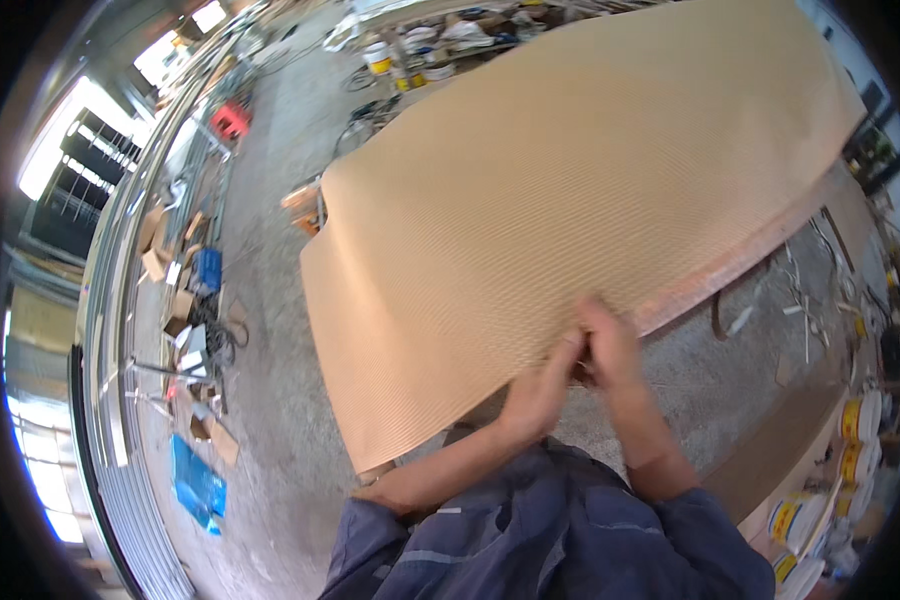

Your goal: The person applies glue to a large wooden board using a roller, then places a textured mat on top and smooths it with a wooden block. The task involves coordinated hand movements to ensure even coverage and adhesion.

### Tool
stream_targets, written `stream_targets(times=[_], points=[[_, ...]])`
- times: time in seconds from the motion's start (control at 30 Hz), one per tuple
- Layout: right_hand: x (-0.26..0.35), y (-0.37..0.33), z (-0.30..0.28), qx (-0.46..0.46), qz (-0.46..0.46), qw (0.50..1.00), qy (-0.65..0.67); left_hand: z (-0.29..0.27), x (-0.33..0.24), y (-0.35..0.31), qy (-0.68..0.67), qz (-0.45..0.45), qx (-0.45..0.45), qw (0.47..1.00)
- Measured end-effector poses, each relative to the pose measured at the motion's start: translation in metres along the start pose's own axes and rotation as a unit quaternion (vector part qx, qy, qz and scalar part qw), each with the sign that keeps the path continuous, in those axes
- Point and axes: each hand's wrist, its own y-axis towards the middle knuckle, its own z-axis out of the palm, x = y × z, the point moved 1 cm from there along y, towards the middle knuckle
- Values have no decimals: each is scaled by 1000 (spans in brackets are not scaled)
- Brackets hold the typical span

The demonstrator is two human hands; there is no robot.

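A large tan corrugated cardboard sheet [490,200] spreads out in front of me, its left part sagging in a soft bend. At its near edge my two hands come together. My left hand [542,397] reaches in from the left, fingers pressed together and pointing at the other hand. Curled beside it, my right hand [610,345] overlaps the sheet's edge. Both are blurred, and what lies between their fingers is hidden. Right of my hands, a pinkish board edge [715,280] shows under the sheet.
Long metal profiles [120,300] lie along the left, beside a blue case [207,271], a blue plastic bag [198,482] and a red crate [230,120]. White-and-yellow buckets [858,418] stand at the right. Further buckets [378,57] and clutter sit beyond the sheet, on a concrete floor [275,400].
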Motion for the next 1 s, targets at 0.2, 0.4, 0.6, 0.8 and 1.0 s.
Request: stream_targets(times=[0.2,0.4,0.6,0.8,1.0], points=[[61,14,-55,-160,-225,959,62,-69,-80,-31,156,124,534,821],[99,64,-197,-189,-240,938,165,-296,-157,159,346,196,-19,917],[168,44,-271,-350,-282,884,130,-468,-197,413,450,302,-156,826],[179,40,-322,-399,-176,898,50,-525,-204,590,470,260,-195,821],[163,30,-317,-422,-178,887,-58,-574,-202,683,444,231,-137,854]])
